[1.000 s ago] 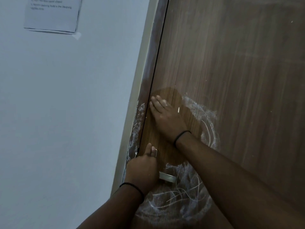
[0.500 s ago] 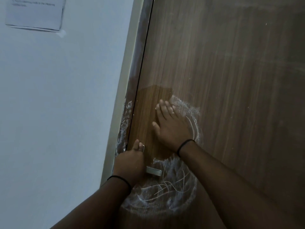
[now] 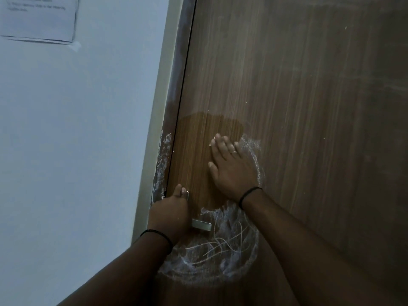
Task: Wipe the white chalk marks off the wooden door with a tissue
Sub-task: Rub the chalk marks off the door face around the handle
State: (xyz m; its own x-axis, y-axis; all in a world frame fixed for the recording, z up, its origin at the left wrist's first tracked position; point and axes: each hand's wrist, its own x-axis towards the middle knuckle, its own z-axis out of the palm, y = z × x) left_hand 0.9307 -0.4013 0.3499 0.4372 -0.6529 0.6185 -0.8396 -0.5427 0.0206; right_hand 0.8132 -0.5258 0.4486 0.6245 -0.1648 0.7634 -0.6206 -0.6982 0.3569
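Note:
The brown wooden door (image 3: 298, 96) fills the right of the view. White chalk marks (image 3: 220, 250) form a scribbled ring low on it, with an arc (image 3: 254, 155) rising at the right. My right hand (image 3: 231, 168) presses flat on the door with straight fingers, over a darker wiped patch (image 3: 198, 140). No tissue shows; anything under the palm is hidden. My left hand (image 3: 170, 215) grips the metal door handle (image 3: 201, 225) near the door's left edge.
The pale door frame (image 3: 161, 107) runs along the door's left edge, with chalk smears (image 3: 163, 164) on it. A grey-white wall (image 3: 77, 151) lies to the left, with a printed paper sheet (image 3: 39, 18) stuck at top left.
My right hand has slid from the door's left edge rightward and a little down, toward the chalk arc. My left hand has stayed on the handle.

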